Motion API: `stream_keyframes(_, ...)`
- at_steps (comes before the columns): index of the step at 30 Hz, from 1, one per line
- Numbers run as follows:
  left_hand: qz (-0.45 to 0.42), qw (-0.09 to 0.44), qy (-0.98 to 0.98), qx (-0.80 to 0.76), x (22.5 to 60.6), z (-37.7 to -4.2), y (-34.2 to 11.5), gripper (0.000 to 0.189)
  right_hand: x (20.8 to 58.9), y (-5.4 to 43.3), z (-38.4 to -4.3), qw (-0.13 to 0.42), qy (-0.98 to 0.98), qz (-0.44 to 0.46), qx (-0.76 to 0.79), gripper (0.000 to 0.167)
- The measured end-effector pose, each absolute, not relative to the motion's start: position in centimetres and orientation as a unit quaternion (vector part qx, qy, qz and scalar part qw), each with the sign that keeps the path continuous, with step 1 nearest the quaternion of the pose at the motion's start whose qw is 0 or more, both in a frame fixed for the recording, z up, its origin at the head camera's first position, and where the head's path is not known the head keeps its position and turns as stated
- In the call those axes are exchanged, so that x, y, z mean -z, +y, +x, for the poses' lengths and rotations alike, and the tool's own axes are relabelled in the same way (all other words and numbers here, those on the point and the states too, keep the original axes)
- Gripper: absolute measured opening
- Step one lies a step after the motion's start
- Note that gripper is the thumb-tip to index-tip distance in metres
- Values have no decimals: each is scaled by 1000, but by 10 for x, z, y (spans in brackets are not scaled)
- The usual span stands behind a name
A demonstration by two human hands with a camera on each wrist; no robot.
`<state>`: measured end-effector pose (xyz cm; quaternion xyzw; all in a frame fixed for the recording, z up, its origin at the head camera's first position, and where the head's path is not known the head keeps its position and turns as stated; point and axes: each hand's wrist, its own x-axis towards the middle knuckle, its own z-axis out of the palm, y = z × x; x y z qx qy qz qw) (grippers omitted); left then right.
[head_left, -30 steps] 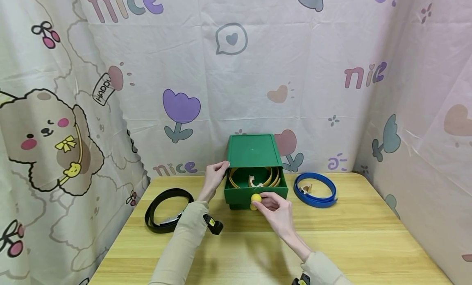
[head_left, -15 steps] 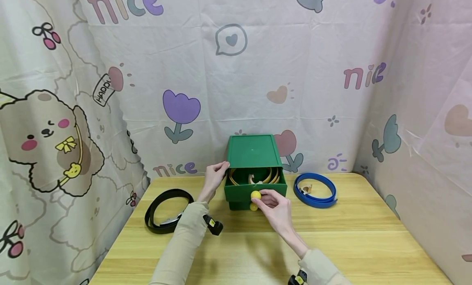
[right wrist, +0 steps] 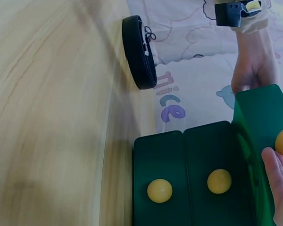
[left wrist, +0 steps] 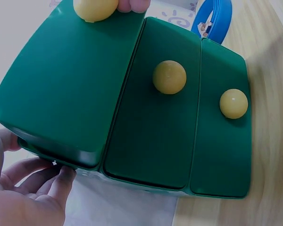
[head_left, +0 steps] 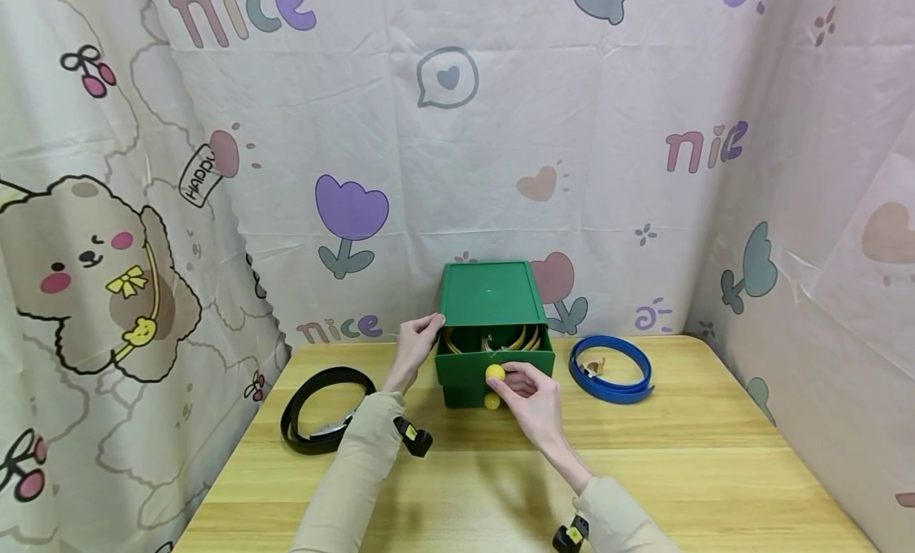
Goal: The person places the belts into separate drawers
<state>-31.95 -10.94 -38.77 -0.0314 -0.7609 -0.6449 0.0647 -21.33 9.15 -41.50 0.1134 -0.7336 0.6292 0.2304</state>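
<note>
A green chest with three drawers point(head_left: 493, 291) stands at the back of the table. Its top drawer point(left wrist: 70, 80) is partly pulled out, and a coiled yellow belt point(head_left: 530, 338) with a metal buckle lies inside, half hidden under the chest's top. My right hand point(head_left: 532, 402) pinches the yellow round knob point(head_left: 495, 372) on that drawer's front. With bent fingers my left hand point(head_left: 416, 348) holds the chest's upper left edge; in the left wrist view its fingertips point(left wrist: 66, 174) lie against the side. The two lower drawers point(left wrist: 151, 136) are closed, each with a yellow knob point(right wrist: 159, 190).
A coiled black belt point(head_left: 291, 410) with a silver buckle lies left of the chest, partly behind the left sleeve. On the right is a coiled blue belt point(head_left: 613, 394) with a gold-coloured buckle. A printed curtain point(head_left: 457, 179) hangs behind the wooden table point(head_left: 715, 458).
The top drawer has slid a little further into the chest, with my right hand moving along on its knob. Less of the yellow belt shows. My left hand has stayed in place.
</note>
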Motion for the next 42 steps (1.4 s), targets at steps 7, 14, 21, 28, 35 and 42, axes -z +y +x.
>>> stream_keyframes(7,-32,68,-767,637,388,-319,-110,43,415,91,-217,230,-733,108,-630,23)
stream_keyframes(14,-34,67,-769,635,388,-319,-110,43,415,90,-219,236,-729,112,-632,23)
stream_keyframes(21,-31,66,-770,634,388,-320,-111,43,415,89,-222,234,-731,110,-632,23)
stream_keyframes(28,-33,68,-771,632,388,-320,-111,42,412,86,-223,249,-717,119,-640,20)
stream_keyframes(35,-34,66,-771,632,388,-320,-111,44,413,87,-228,249,-715,105,-645,21)
stream_keyframes(42,-30,65,-768,636,388,-320,-111,43,414,88,-232,239,-715,100,-649,22)
